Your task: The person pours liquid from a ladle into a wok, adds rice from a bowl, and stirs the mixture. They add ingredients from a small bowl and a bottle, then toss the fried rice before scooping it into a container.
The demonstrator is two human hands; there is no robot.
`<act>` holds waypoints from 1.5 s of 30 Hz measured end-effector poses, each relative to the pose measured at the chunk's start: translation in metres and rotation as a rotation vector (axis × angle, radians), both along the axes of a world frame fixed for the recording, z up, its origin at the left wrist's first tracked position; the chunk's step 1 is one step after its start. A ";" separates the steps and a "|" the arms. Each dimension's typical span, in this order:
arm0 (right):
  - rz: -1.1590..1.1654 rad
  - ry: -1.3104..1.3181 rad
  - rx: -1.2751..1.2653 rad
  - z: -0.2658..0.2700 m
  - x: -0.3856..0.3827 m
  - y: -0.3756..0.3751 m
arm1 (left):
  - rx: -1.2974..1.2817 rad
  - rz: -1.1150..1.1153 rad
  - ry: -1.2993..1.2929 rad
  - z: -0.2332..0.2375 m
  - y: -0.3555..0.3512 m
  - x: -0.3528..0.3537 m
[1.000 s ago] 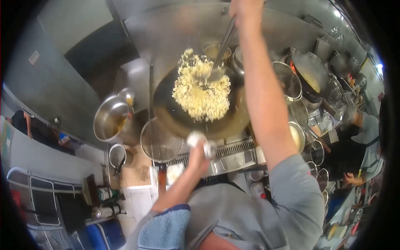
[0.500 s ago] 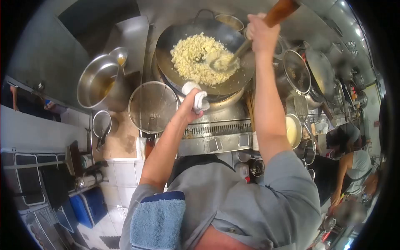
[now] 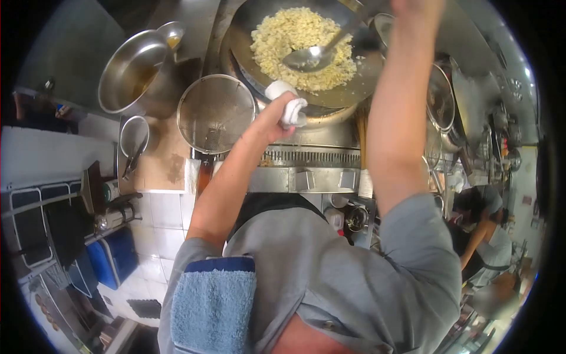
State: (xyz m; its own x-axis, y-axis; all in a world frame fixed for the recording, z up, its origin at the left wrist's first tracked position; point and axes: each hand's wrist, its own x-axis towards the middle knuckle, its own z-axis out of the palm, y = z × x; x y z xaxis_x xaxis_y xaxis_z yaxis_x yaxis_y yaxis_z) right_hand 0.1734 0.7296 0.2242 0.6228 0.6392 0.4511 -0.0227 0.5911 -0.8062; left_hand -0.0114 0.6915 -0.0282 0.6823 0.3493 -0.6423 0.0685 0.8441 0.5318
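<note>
My left hand (image 3: 277,122) is closed around a folded white cloth (image 3: 293,112) at the near rim of a big dark wok (image 3: 364,79). Yellow-white egg fried rice (image 3: 295,32) is spread over the wok's bottom. Above the rice, the bowl of a metal ladle (image 3: 308,60) shows its shiny rounded back. Its shaft runs up and right toward my right hand (image 3: 417,8), which is blurred and cut by the top edge of the view. That hand grips the ladle's handle; its fingers are mostly out of sight.
Left of the wok are a round mesh strainer (image 3: 216,115), a steel pot (image 3: 118,79) with yellowish liquid, a small ladle (image 3: 171,30) and a metal cup (image 3: 134,134). Pans and strainers (image 3: 441,97) crowd the right side. Another person (image 3: 492,239) stands at the far right.
My right hand has swung up and right with the ladle, whose bowl has risen out of the rice and turned over. The wok sits higher in view; my left hand keeps its hold.
</note>
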 end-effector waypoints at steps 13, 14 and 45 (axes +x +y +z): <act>-0.102 -0.141 0.049 -0.073 -0.012 -0.036 | 0.257 -0.081 -0.047 -0.001 -0.007 -0.009; -0.105 -0.120 0.038 -0.059 -0.006 -0.047 | 0.260 -0.101 -0.038 0.000 -0.009 -0.010; -0.212 0.038 -0.043 -0.009 -0.033 -0.124 | -0.063 0.323 -0.143 0.037 -0.054 -0.004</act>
State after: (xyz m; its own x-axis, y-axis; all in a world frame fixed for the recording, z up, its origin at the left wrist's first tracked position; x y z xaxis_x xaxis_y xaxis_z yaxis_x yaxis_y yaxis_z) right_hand 0.1402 0.6061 0.2150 0.7614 0.5103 0.3999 0.0671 0.5515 -0.8315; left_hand -0.0151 0.6377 0.0089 0.6275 0.5244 -0.5756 -0.2782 0.8414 0.4633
